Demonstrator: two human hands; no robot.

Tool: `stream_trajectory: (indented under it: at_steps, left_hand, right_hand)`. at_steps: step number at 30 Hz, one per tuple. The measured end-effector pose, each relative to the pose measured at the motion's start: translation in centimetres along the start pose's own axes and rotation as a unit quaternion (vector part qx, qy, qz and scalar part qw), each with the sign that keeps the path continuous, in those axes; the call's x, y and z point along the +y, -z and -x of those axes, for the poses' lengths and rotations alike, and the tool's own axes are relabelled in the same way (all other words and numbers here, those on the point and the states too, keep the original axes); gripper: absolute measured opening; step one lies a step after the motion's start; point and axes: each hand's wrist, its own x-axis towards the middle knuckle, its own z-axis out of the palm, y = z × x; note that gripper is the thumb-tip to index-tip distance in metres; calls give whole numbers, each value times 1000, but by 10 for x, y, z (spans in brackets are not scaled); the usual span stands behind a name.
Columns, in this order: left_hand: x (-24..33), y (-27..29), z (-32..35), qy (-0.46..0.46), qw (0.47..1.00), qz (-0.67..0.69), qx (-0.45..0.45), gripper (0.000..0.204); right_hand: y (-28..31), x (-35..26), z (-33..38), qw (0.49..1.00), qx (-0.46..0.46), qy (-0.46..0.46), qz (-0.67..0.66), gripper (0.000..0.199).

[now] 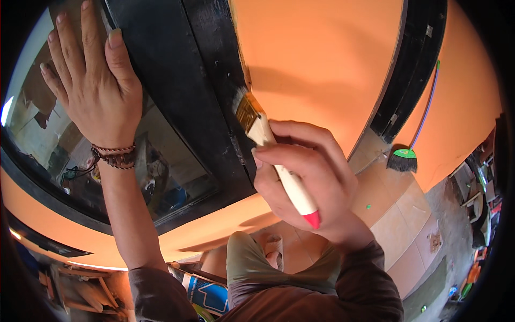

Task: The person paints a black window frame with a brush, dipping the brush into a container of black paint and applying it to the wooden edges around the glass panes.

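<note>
Head view shows the right hand (308,180) with its fingers wrapped around a paintbrush (271,147), whose bristles touch the black window frame (182,80) beside the orange wall (322,53). The left hand (88,80) lies flat, fingers spread, on the glass (48,139) and the frame.

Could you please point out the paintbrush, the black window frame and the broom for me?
paintbrush (271,153): head view, on the pale handle just above the right hand's fingers.
window frame (177,80): head view, on the black right upright.
broom (402,160): head view, on the dark bristle head.
</note>
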Motion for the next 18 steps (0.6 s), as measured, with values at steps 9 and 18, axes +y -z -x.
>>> stream_trajectory:
  at_steps: [9, 18]
  left_hand:
    - [0, 1, 1, 0, 1000, -4, -1, 48]
    - [-4, 0, 3, 11, 1000, 1, -9, 49]
  right_hand:
    - [-39, 20, 31, 960, 184, -80, -196, 27]
    - [-56, 31, 33, 967, 251, 4, -48, 23]
